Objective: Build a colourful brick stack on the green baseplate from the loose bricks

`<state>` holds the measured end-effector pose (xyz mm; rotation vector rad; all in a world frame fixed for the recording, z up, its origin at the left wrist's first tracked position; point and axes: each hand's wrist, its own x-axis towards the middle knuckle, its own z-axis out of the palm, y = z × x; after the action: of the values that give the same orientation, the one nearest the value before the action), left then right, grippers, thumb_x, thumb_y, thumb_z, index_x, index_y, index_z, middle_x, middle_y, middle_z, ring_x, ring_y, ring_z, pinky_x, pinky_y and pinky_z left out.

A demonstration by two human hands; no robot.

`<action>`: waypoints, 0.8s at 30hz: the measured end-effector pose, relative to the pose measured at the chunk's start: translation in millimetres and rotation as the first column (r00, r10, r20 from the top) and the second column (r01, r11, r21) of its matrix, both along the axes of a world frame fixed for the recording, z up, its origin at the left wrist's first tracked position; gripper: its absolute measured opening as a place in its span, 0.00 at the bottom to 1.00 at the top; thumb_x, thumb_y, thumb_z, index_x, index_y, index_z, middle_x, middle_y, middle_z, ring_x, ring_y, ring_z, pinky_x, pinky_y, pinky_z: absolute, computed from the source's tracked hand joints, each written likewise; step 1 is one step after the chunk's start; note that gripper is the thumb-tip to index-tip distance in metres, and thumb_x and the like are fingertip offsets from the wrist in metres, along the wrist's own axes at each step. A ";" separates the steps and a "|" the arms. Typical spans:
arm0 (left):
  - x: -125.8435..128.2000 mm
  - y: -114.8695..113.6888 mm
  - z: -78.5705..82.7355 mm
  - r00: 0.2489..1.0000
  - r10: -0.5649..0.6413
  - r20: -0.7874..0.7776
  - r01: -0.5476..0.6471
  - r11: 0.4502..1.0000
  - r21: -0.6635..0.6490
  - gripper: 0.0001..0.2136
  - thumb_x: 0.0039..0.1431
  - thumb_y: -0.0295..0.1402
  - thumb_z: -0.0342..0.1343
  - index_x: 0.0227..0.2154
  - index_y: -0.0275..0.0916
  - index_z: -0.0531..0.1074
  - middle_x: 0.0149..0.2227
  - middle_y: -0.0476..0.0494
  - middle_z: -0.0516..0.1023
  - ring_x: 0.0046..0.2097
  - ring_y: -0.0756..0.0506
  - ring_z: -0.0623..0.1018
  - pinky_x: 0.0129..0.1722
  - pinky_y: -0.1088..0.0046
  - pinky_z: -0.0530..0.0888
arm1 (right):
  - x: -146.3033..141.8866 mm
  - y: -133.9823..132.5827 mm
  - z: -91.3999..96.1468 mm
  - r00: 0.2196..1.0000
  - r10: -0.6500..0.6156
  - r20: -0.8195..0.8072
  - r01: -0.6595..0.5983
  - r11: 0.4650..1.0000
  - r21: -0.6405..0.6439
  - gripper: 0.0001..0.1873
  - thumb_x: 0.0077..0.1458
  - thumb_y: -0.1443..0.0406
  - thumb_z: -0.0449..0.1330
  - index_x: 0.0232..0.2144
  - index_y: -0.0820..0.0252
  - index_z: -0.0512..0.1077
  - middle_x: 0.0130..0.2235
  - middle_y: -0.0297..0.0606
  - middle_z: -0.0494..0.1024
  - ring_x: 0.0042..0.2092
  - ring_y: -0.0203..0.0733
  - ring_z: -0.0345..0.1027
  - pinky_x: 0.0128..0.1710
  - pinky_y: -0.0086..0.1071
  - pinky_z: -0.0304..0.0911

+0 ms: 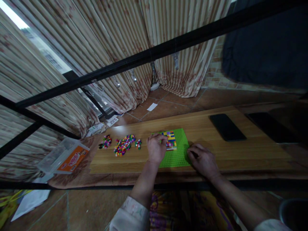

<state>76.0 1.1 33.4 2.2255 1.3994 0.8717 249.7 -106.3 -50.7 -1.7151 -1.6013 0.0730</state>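
Observation:
A green studded baseplate point(179, 158) lies on the wooden board, with a patch of coloured building bricks point(171, 138) on its upper part. My left hand point(157, 146) is over the plate's left side, its fingertips bent in against the bricks; whatever they pinch is too small to make out. At the plate's right edge rests my right hand point(202, 158), fingers curled with thumb and index close together; anything between them is hidden. Loose bricks lie left of my left hand: a small cluster point(138, 144), a larger heap point(124, 145) and another small pile point(106, 141).
A dark phone point(227, 127) lies on the wooden board point(199, 128) at the right, and another dark flat object point(267, 126) is beyond it. A clear plastic box point(60, 154) with an orange label stands at the left. A black metal bar point(134, 61) crosses in front of the curtains.

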 end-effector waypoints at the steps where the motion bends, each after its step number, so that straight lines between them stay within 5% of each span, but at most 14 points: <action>1: 0.4 0.6 -0.5 1.000 0.007 -0.002 -0.007 1.000 -0.002 0.08 0.53 0.25 0.59 0.26 0.45 0.79 0.33 0.49 0.80 0.41 0.45 0.75 0.45 0.66 0.68 | 0.1 0.2 -0.4 1.000 -0.001 0.003 0.001 1.000 0.002 0.09 0.57 0.64 0.53 0.30 0.55 0.73 0.34 0.38 0.75 0.35 0.41 0.69 0.37 0.33 0.63; 12: -14.9 -11.4 -8.2 0.988 0.014 0.152 -0.028 0.996 0.090 0.11 0.56 0.25 0.56 0.40 0.43 0.77 0.34 0.47 0.79 0.40 0.46 0.76 0.45 0.68 0.69 | 2.4 0.4 -3.2 0.999 0.006 0.042 -0.006 1.000 -0.012 0.09 0.58 0.63 0.53 0.30 0.55 0.73 0.34 0.37 0.75 0.35 0.41 0.70 0.38 0.34 0.63; 17: -65.7 -13.2 -37.7 0.915 0.290 0.280 -0.298 0.955 -0.015 0.08 0.56 0.27 0.52 0.35 0.38 0.75 0.33 0.44 0.78 0.35 0.47 0.76 0.39 0.72 0.71 | 3.5 0.0 -5.3 0.999 0.003 0.040 -0.004 1.000 0.016 0.09 0.58 0.63 0.53 0.31 0.55 0.73 0.35 0.37 0.76 0.35 0.41 0.70 0.38 0.34 0.64; 24: -124.3 -12.6 -59.8 0.848 0.529 0.030 -0.522 0.844 -0.121 0.08 0.56 0.29 0.52 0.35 0.38 0.75 0.34 0.43 0.79 0.34 0.46 0.77 0.34 0.73 0.70 | 7.7 -1.3 -12.4 0.998 0.002 0.070 -0.003 1.000 0.023 0.11 0.58 0.59 0.53 0.31 0.55 0.74 0.35 0.37 0.76 0.34 0.40 0.71 0.36 0.33 0.64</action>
<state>-48.3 -11.4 -26.4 1.7295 2.0205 0.9912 257.5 -107.5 -63.2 -1.7148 -1.6488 -0.0037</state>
